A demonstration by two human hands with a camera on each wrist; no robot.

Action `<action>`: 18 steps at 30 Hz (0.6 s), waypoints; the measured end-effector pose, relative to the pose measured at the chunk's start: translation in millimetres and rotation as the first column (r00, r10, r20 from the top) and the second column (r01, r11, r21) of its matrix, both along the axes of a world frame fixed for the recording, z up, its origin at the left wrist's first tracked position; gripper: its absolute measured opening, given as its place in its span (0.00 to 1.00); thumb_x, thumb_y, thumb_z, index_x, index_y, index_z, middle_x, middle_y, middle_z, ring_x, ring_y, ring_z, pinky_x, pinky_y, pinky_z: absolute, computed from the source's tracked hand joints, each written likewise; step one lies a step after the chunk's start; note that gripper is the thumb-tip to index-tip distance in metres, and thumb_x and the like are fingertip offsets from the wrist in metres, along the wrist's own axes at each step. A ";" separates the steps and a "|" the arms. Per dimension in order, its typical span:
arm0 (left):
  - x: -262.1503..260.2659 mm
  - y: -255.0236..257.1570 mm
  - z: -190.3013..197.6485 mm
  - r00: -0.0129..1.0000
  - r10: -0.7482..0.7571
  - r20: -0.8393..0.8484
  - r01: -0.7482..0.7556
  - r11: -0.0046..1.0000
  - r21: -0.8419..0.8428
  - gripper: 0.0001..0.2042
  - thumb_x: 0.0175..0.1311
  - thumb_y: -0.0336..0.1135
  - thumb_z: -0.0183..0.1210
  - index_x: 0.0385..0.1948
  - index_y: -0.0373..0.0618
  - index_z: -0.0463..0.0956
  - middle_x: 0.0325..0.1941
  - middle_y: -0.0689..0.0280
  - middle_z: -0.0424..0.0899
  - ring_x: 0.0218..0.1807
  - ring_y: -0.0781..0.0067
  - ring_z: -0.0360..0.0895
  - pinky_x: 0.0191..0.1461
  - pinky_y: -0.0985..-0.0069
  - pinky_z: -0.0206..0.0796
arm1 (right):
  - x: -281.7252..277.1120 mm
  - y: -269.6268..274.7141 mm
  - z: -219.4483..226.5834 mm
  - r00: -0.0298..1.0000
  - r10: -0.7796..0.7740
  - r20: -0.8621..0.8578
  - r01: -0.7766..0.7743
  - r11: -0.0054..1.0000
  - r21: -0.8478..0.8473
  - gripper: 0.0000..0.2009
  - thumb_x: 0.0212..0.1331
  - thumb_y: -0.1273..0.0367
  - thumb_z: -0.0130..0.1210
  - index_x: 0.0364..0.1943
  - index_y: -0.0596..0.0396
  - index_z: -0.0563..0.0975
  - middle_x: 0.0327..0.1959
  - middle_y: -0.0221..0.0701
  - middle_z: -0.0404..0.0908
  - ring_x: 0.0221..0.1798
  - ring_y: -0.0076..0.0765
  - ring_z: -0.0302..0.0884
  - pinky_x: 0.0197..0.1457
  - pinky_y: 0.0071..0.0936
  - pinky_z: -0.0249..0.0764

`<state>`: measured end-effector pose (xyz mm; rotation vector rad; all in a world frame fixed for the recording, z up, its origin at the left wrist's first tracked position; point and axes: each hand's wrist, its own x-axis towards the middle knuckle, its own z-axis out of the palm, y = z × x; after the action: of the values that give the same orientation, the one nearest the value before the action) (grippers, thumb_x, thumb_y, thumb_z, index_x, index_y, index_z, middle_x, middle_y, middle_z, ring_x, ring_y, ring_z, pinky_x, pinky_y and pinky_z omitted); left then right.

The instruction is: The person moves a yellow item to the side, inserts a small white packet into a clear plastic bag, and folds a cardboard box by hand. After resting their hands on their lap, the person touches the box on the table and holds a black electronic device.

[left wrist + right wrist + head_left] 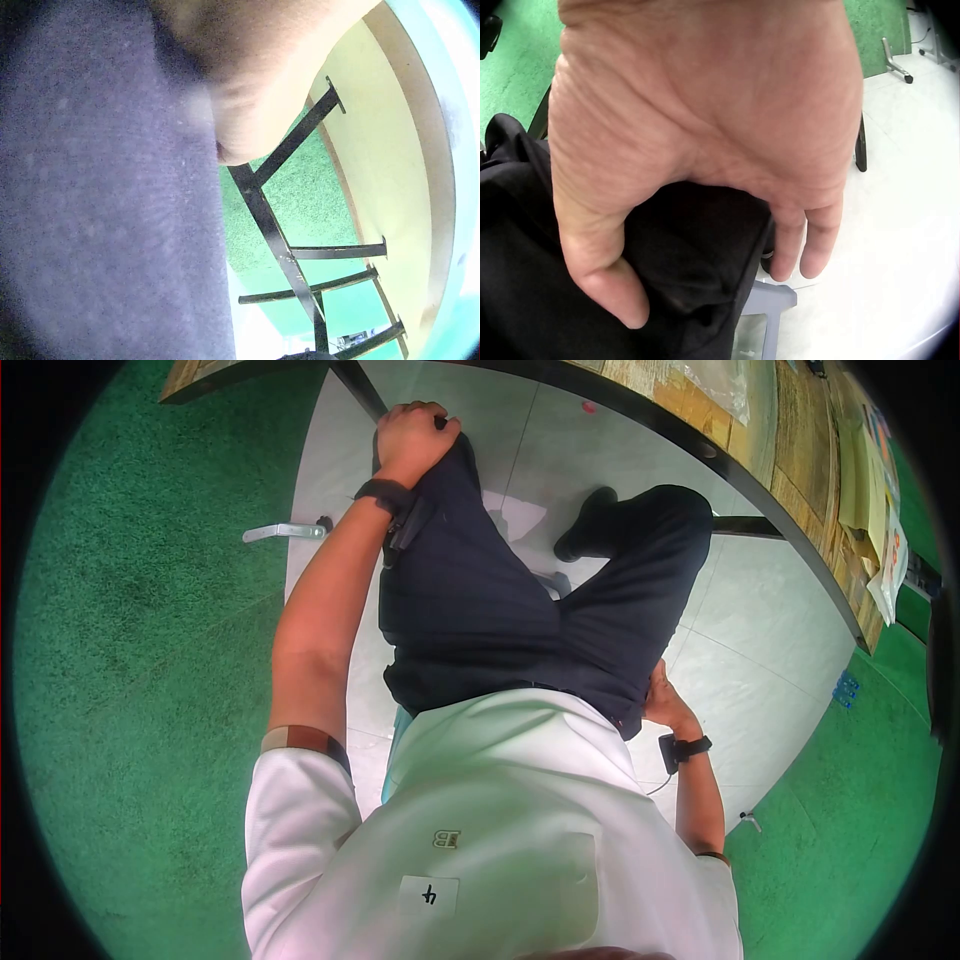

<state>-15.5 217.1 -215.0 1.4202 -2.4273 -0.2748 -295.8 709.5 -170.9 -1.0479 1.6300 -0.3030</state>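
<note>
My left hand (418, 442) rests on the left knee of the dark trousers (470, 575), its fingers lying over the kneecap. In the left wrist view, the heel of the left hand (255, 82) lies against the dark cloth, and its fingers are out of sight. My right hand (668, 702) is low beside the right hip, at the side of the trousers. Seen from the right wrist, the right hand (705, 112) hangs palm toward the camera, thumb and fingers loosely apart over the black trouser cloth (690, 255).
A wood-topped table (800, 450) with papers (870, 500) along its edge curves ahead and to the right. Its dark metal frame (277, 232) stands underneath. The grey stool leg (769, 307) shows below the right thigh. Pale tiles (750, 630) meet green flooring (150, 660).
</note>
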 end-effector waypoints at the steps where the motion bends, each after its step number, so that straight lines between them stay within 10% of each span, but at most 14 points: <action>1: 0.1 0.4 0.3 1.000 -0.003 0.004 0.003 1.000 -0.009 0.16 0.56 0.50 0.60 0.35 0.50 0.87 0.40 0.62 0.87 0.49 0.56 0.79 0.58 0.61 0.67 | -0.1 0.0 -0.3 1.000 0.000 0.000 0.000 1.000 0.001 0.55 0.46 0.73 0.72 0.74 0.50 0.42 0.69 0.44 0.56 0.69 0.45 0.61 0.72 0.33 0.63; 18: 0.0 0.0 0.3 1.000 -0.003 0.003 0.004 1.000 -0.012 0.16 0.56 0.51 0.60 0.34 0.50 0.87 0.40 0.63 0.87 0.47 0.57 0.80 0.57 0.62 0.67 | -2.6 4.7 -8.1 0.999 0.016 -0.037 -0.016 1.000 -0.016 0.59 0.40 0.65 0.77 0.73 0.47 0.43 0.70 0.46 0.56 0.71 0.53 0.62 0.71 0.39 0.65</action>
<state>-15.5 217.1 -214.8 1.4125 -2.4302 -0.2582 -298.4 714.2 -179.0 -1.0842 1.6543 -0.2884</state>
